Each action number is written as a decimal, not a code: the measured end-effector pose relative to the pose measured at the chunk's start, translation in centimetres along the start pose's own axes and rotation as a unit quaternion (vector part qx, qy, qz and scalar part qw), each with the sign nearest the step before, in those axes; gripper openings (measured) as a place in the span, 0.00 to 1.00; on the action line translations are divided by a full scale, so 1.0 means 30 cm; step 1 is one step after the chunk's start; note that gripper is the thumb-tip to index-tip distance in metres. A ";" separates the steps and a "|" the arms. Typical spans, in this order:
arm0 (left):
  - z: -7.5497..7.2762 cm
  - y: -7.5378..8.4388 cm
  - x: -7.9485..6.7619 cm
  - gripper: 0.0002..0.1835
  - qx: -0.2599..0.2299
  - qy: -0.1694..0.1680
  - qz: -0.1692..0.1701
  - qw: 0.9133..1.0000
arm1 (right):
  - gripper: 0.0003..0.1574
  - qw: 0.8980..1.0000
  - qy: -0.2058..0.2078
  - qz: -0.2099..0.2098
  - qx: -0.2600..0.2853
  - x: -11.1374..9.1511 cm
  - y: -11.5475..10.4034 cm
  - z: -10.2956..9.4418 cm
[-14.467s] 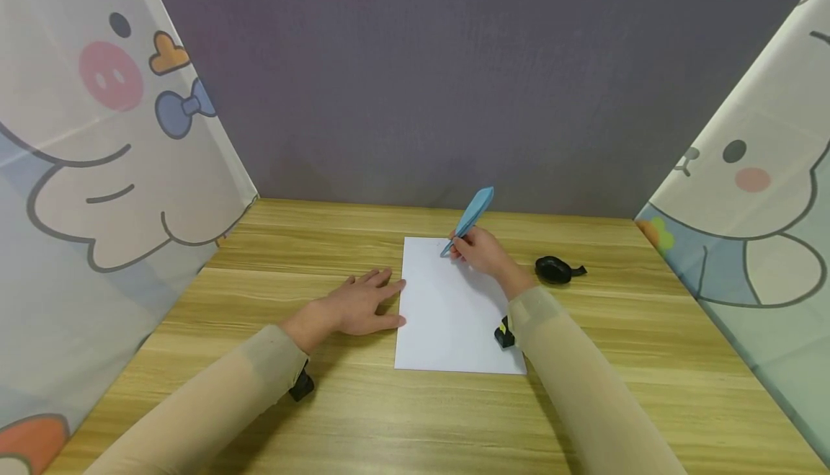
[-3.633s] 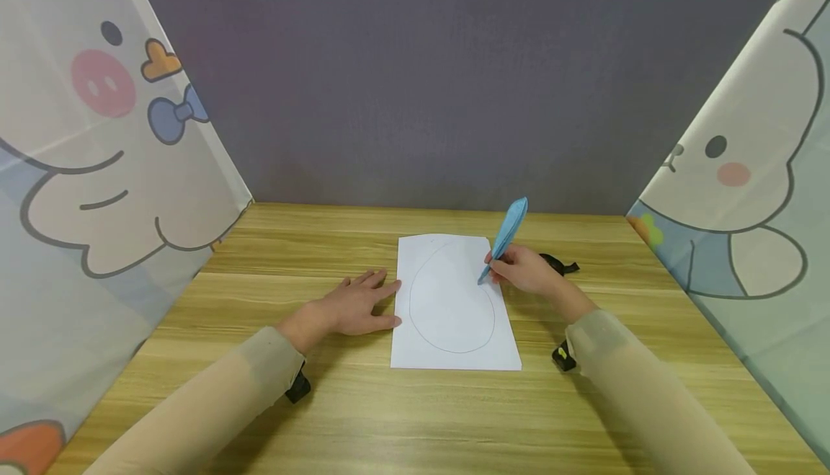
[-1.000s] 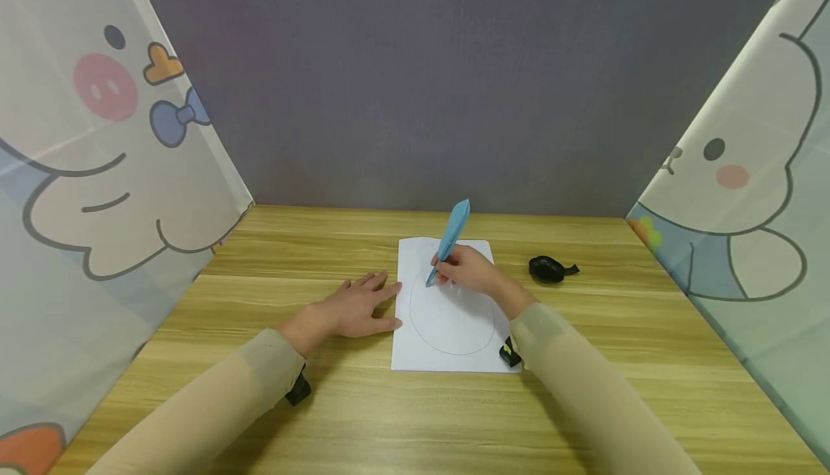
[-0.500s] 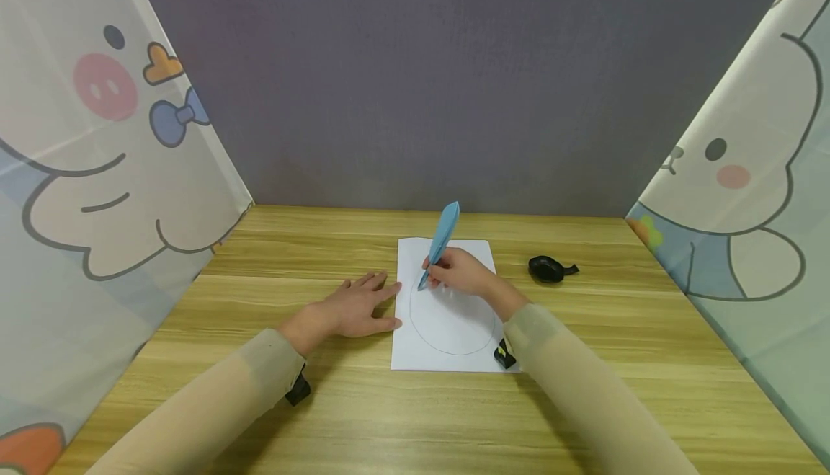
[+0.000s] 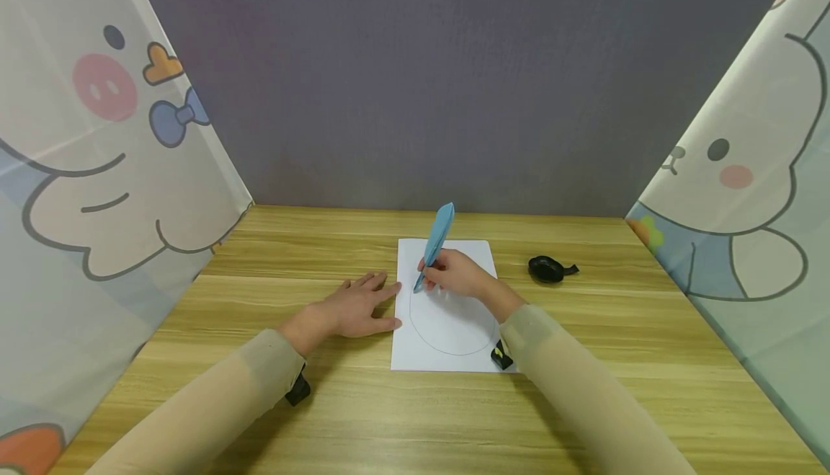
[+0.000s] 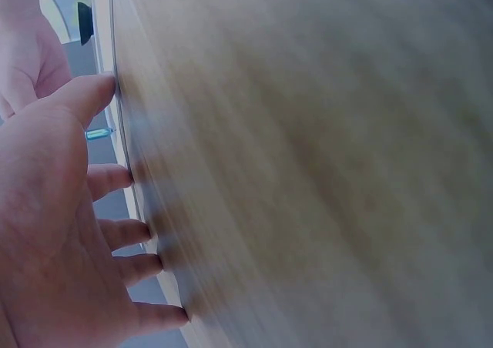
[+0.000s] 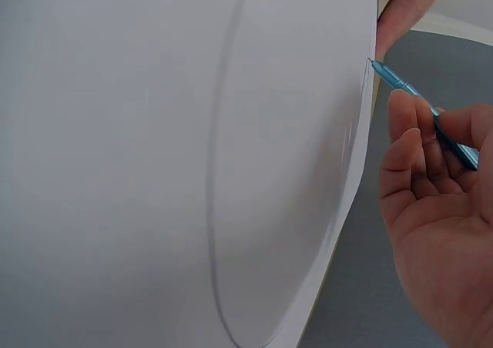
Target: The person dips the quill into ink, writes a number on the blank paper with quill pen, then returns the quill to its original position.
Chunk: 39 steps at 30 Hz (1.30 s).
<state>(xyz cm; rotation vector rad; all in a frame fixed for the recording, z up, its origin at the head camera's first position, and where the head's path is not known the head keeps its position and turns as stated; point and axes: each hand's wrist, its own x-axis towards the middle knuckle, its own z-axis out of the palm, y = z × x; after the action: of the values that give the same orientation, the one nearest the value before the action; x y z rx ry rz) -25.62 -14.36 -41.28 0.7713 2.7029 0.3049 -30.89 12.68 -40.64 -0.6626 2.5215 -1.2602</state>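
A white sheet of paper [image 5: 408, 356] lies on the table, bearing a thin oval outline [image 5: 454, 354]. My right hand [image 5: 459, 273] pinches a blue feather-shaped pen [image 5: 439, 230] between thumb and fingers. In the right wrist view the tip of the pen [image 7: 393, 77] meets the paper near its edge, along the drawn line. At the sheet's left edge rests my left hand [image 5: 357, 309], palm down with fingers spread. Its thumb and index finger touch the edge of the paper. In the left wrist view the fingertips of my left hand [image 6: 54, 225] press on the surface.
A rounded black object with a short tail [image 5: 547, 269] lies on the wooden table [image 5: 363, 424], right of the paper; its kind is unclear. A dark grey panel [image 5: 415, 86] stands behind. Cartoon-printed cloths [image 5: 58, 194] flank both sides. Each wrist carries a small black camera.
The sheet was nearly blank in the oldest frame; a large oval line has appeared since. Over the last second my right hand has slid left with the pen. My left hand stays in place.
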 end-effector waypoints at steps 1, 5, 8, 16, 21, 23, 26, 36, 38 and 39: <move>-0.001 0.001 0.000 0.46 0.000 0.000 0.000 1.000 | 0.16 1.000 0.000 0.000 0.000 0.000 -0.001 0.001; -0.006 0.007 -0.004 0.45 -0.001 0.000 -0.001 1.000 | 0.16 1.000 -0.001 0.000 -0.001 0.004 -0.004 0.004; -0.008 0.008 -0.005 0.45 -0.001 0.000 -0.001 1.000 | 0.16 1.000 -0.003 0.000 -0.003 0.006 -0.004 0.005; -0.009 0.009 -0.004 0.45 -0.001 0.001 0.004 1.000 | 0.16 1.000 -0.009 -0.004 0.010 0.005 -0.005 0.004; -0.007 0.008 -0.005 0.45 -0.002 0.003 0.009 1.000 | 0.16 1.000 -0.009 -0.005 0.013 0.006 -0.003 0.006; -0.006 0.007 -0.004 0.45 -0.002 0.003 0.009 1.000 | 0.16 1.000 -0.009 -0.005 0.015 0.006 -0.002 0.006; -0.006 0.004 -0.004 0.45 -0.001 0.003 0.007 1.000 | 0.16 1.000 -0.009 -0.007 0.016 0.005 -0.001 0.005; 0.002 0.002 0.001 0.46 -0.002 0.004 0.005 1.000 | 0.19 0.997 0.034 -0.008 0.063 -0.033 0.010 -0.043; 0.001 0.003 -0.001 0.45 -0.001 0.005 0.004 1.000 | 0.20 0.996 0.041 -0.004 0.083 -0.051 0.017 -0.062; 0.000 0.003 -0.002 0.45 0.000 0.005 0.005 1.000 | 0.20 0.995 0.042 -0.001 0.093 -0.062 0.021 -0.072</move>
<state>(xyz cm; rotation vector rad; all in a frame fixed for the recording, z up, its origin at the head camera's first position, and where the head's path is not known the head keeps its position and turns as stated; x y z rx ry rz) -25.52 -14.32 -41.26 0.7841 2.7092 0.3119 -30.34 15.42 -39.82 -0.5809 2.4291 -1.5304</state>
